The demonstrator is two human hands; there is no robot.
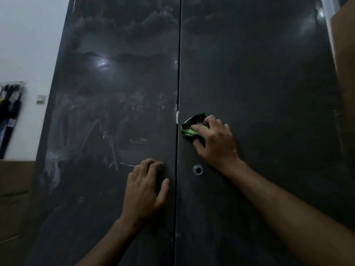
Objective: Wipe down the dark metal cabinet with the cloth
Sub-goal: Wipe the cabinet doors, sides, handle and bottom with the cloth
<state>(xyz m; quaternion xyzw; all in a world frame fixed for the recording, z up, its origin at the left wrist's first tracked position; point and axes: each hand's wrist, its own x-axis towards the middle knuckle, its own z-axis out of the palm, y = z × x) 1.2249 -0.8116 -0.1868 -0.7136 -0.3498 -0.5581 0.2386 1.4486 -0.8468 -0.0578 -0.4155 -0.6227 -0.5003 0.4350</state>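
You are pressing the bunched cloth (192, 127) under your right hand (215, 141), fingers curled over it, at centre frame on the cabinet (259, 83). Your left hand (146, 189) is bracing lower centre, fingers slightly bent, holding nothing. Smears are showing left; much seems left.

Dim, grainy wide-angle view, soft glare patch on the cabinet (249, 73), edges bowed and blurred.

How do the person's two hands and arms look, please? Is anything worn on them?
Both forearms are bare up to the frame edge, with no sleeves in view. The left hand and the right hand wear no gloves. No rings, watch or bracelet can be seen in the dim light.
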